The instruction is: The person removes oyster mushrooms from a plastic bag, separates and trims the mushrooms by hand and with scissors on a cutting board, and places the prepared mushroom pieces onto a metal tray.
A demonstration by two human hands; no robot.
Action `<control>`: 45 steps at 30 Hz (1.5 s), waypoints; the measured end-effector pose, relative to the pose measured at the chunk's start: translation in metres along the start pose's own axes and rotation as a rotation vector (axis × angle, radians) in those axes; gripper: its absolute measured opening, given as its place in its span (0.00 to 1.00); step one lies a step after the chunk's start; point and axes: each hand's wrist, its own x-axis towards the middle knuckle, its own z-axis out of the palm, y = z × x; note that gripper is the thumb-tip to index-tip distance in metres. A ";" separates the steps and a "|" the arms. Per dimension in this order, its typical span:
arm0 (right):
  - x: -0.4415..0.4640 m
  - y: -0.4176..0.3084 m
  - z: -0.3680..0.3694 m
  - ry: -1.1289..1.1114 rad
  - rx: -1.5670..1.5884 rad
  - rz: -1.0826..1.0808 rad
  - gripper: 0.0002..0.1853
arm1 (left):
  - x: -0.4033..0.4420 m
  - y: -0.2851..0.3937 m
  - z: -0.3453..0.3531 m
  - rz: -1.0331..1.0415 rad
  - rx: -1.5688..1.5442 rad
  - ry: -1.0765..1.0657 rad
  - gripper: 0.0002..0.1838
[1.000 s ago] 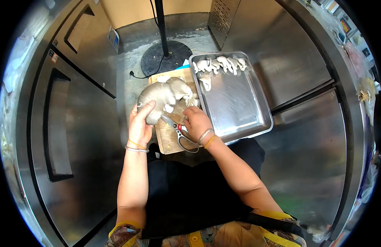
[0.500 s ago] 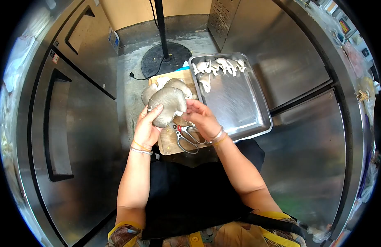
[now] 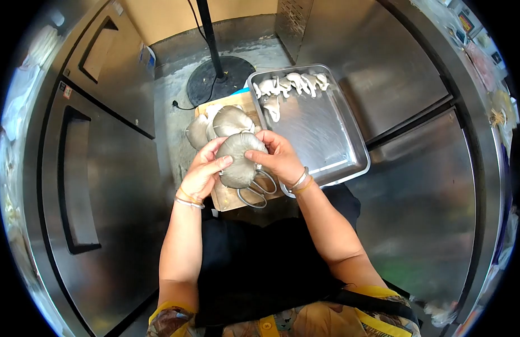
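A broad grey oyster mushroom (image 3: 237, 168) is held between my two hands above a wooden board. My left hand (image 3: 202, 170) grips its left edge, thumb on top. My right hand (image 3: 278, 158) pinches the right edge, also with the thumb over the cap. More oyster mushrooms (image 3: 231, 121) lie on the cutting board (image 3: 223, 201) just beyond. Below the held mushroom, the scissors (image 3: 253, 196) rest on the board with their handle loops showing; their blades are hidden.
Right of the board stands a metal tray (image 3: 355, 135) with several mushroom pieces (image 3: 296, 83) along its far edge. A black pole base (image 3: 201, 84) with a cord sits on the floor behind. Steel cabinets (image 3: 119, 208) flank both sides.
My right hand has closed on the mushroom's right edge. The mushroom has come down and toward me, away from the others, and now covers the scissors' blades. The view has shifted slightly.
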 end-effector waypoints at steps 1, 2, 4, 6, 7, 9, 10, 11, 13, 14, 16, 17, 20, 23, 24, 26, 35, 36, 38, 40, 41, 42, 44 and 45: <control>-0.001 0.002 0.000 -0.026 -0.071 0.004 0.10 | 0.002 0.000 -0.002 -0.025 0.032 -0.031 0.22; -0.002 0.004 0.000 -0.053 -0.143 0.007 0.10 | 0.002 0.000 -0.003 -0.049 0.063 -0.061 0.21; -0.003 0.010 -0.002 -0.089 -0.196 0.026 0.10 | 0.002 -0.004 -0.005 -0.034 0.100 -0.032 0.18; -0.004 0.011 -0.002 -0.121 -0.249 0.041 0.10 | 0.004 -0.007 -0.008 -0.063 0.138 -0.025 0.14; -0.004 0.010 -0.001 -0.121 -0.262 0.044 0.09 | 0.004 -0.007 -0.008 -0.061 0.135 -0.023 0.14; -0.004 0.005 0.001 -0.124 -0.278 0.049 0.09 | 0.005 -0.008 -0.007 -0.022 0.140 -0.041 0.12; -0.004 0.003 0.003 -0.120 -0.273 0.073 0.09 | 0.005 -0.007 -0.006 -0.019 0.138 -0.039 0.12; -0.005 0.002 0.004 -0.115 -0.268 0.097 0.09 | 0.004 -0.005 -0.006 -0.025 0.146 -0.038 0.11; -0.004 0.005 0.004 -0.121 -0.264 0.082 0.09 | 0.004 -0.005 -0.006 -0.029 0.152 -0.035 0.11; -0.005 0.007 0.004 -0.124 -0.258 0.066 0.09 | 0.004 -0.005 -0.007 -0.029 0.165 -0.035 0.10; -0.005 0.011 0.005 -0.111 -0.249 0.043 0.09 | 0.004 -0.006 -0.009 -0.027 0.174 -0.032 0.10; -0.005 0.013 0.006 -0.096 -0.238 0.016 0.09 | 0.005 -0.008 -0.010 -0.033 0.189 -0.034 0.10; -0.004 0.015 0.007 -0.068 -0.261 0.014 0.09 | 0.005 -0.008 -0.010 -0.027 0.208 -0.033 0.10; -0.005 0.008 0.009 -0.071 -0.276 0.051 0.09 | 0.005 -0.007 -0.008 -0.021 0.192 -0.027 0.09; -0.005 0.009 0.008 -0.072 -0.278 0.052 0.09 | 0.006 -0.007 -0.008 -0.026 0.172 -0.025 0.09; -0.003 0.013 0.007 -0.066 -0.224 0.027 0.09 | 0.006 -0.006 -0.006 -0.028 0.142 -0.002 0.09; 0.002 0.014 0.003 0.074 0.029 -0.019 0.07 | 0.005 -0.005 -0.003 -0.011 0.035 0.030 0.16; 0.003 0.015 0.001 0.075 0.028 -0.021 0.07 | 0.004 -0.006 -0.001 -0.003 0.060 0.040 0.19; 0.004 0.016 -0.002 0.140 0.099 -0.007 0.08 | 0.006 -0.010 -0.001 -0.046 0.007 0.040 0.21; 0.004 0.015 -0.002 0.135 0.070 -0.011 0.09 | 0.007 -0.013 -0.003 -0.088 -0.046 0.040 0.23; 0.004 0.014 -0.001 0.129 0.041 -0.014 0.09 | 0.009 -0.014 -0.004 -0.075 -0.048 0.083 0.23; 0.003 0.012 0.000 0.127 0.038 -0.017 0.09 | 0.009 -0.014 -0.005 -0.061 -0.050 0.126 0.24; 0.001 0.007 0.004 0.104 -0.027 0.074 0.10 | 0.009 -0.011 -0.005 -0.027 -0.070 0.129 0.24; 0.001 0.010 0.002 0.067 -0.065 0.085 0.12 | 0.010 -0.011 -0.004 0.004 -0.088 0.134 0.24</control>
